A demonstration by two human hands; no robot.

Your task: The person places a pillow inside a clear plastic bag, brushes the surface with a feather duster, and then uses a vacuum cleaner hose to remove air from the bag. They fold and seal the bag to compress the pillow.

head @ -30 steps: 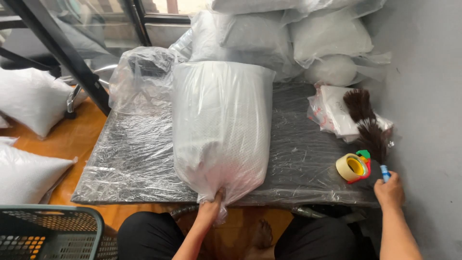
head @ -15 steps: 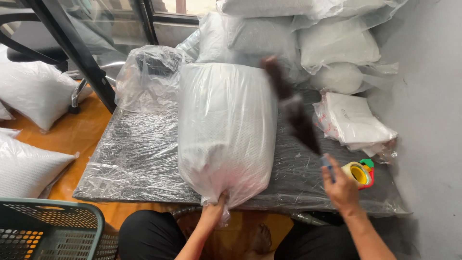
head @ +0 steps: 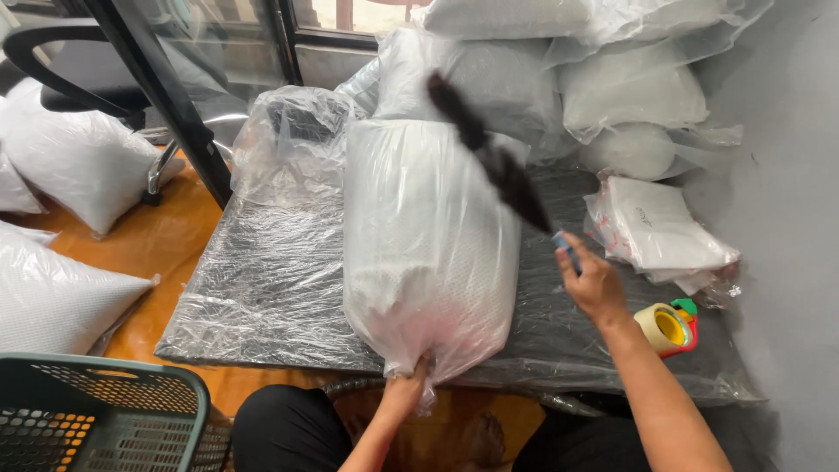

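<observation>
1. While our left hand (head: pixel 404 391) pinches shut the gathered neck of a clear plastic bag, the bagged white pillow (head: pixel 428 245) lies lengthwise on a dark mat (head: pixel 559 341) covered in plastic film, its near end hanging at the mat's front edge.
2. Our right hand (head: pixel 592 281) is closed around the blue handle of a dark feather duster (head: pixel 489 153), whose blurred plume slants up and left over the pillow's far right corner.
3. Just right of that wrist, a roll of yellowish packing tape in a red and green dispenser (head: pixel 669 328) sits on the mat, with a stack of folded white covers in plastic sleeves (head: pixel 655 227) behind it.
4. More bagged pillows (head: pixel 629 96) are piled against the grey wall at the back; an empty crumpled plastic bag (head: pixel 293 140) stands to the left of our pillow.
5. A green mesh basket (head: pixel 96 411) fills the lower left corner, beside loose white pillows (head: pixel 61 297) on the orange floor.
</observation>
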